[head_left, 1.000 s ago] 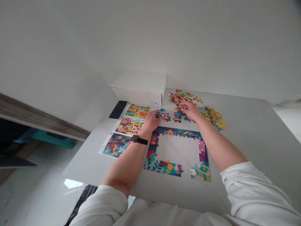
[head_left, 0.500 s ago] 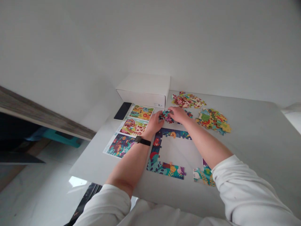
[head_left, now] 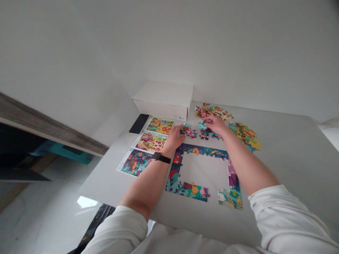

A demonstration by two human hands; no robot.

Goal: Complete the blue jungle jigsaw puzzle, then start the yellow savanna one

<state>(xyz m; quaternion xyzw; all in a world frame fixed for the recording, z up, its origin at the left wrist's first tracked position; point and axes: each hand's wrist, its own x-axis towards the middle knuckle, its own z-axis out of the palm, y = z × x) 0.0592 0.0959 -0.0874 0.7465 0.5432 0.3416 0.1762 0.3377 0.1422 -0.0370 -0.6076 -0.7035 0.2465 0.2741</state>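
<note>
Jigsaw border (head_left: 203, 151) lying just nearer body than hands; left hand (head_left: 173, 138) resting on joined pieces (head_left: 188, 132), right hand (head_left: 215, 125) seemingly pinching teal piece (head_left: 202, 125); low right forearm (head_left: 246, 165) dragging across could scatter border.

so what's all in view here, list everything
table: one, white, under everything
cardboard box: one, white, far edge
smartphone: one, black, beside the box
picture sheets: three, multicoloured, stacked in a column, left
jigsaw border: one, blue and green, unfinished, centre
puzzle piece heaps: two, multicoloured, far right
puzzle piece clusters: two, multicoloured, at the fingertips
watch: one, black, left wrist
sleeves: two, white, nearest edge
left hand: one, on a cluster
right hand: one, on a cluster
</note>
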